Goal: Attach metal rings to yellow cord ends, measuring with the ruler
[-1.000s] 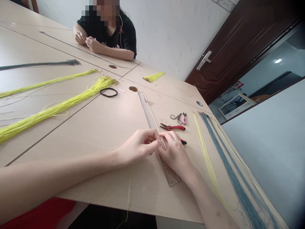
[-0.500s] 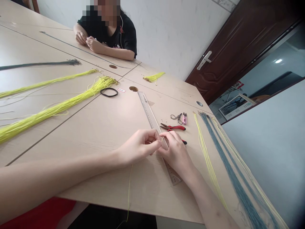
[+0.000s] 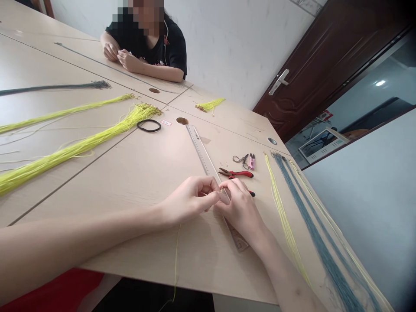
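The left hand (image 3: 190,200) and right hand (image 3: 240,209) work close together over a long ruler (image 3: 200,149) on the tabletop (image 3: 130,182), at a thin yellow cord (image 3: 177,255) whose tip pokes up between them and whose tail hangs off the tabletop edge. The left fingers (image 3: 214,195) are pinched together on the cord; the right fingers (image 3: 231,187) are bent just beside it, grip unclear. Red-handled pliers (image 3: 236,174) lie just past the right hand, near small scissors (image 3: 241,159).
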Motion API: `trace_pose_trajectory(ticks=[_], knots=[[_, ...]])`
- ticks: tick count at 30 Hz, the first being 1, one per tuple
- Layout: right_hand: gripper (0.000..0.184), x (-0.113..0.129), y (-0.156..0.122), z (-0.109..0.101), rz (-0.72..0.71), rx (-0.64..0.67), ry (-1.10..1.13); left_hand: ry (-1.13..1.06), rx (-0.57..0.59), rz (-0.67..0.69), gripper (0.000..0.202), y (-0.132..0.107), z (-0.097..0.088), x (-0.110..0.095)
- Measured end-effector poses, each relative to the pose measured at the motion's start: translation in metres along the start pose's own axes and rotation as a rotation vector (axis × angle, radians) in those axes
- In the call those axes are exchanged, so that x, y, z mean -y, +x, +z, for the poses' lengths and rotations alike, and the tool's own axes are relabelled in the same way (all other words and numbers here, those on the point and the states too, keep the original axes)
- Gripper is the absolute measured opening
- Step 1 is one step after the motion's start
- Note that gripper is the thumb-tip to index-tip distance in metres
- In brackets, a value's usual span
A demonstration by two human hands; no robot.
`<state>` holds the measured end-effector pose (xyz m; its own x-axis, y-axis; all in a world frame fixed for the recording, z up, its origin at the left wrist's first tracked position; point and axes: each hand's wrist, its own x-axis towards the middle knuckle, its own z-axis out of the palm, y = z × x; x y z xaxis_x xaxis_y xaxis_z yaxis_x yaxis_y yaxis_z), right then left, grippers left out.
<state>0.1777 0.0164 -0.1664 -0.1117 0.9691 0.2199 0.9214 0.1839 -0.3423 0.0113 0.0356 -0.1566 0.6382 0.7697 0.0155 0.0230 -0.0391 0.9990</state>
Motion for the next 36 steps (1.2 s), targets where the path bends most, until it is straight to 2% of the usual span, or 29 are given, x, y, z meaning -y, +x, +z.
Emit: trace_pose_trajectory(ticks=[11,27,36], knots=[[0.01,0.0017,-0.0004,-0.0012,-0.014,0.006,-0.008,-0.013,-0.005,-0.009,0.012,0.0003,-0.0002,0.001],[0.015,0.0029,-0.0002,-0.0032,0.006,0.03,-0.012,0.003,-0.008,-0.005,0.016,0.0006,0.0,0.0023],[0.013,-0.0004,-0.0013,-0.0035,-0.031,0.012,-0.005,-0.004,-0.014,-0.002,0.014,0.0,0.0007,-0.0008]])
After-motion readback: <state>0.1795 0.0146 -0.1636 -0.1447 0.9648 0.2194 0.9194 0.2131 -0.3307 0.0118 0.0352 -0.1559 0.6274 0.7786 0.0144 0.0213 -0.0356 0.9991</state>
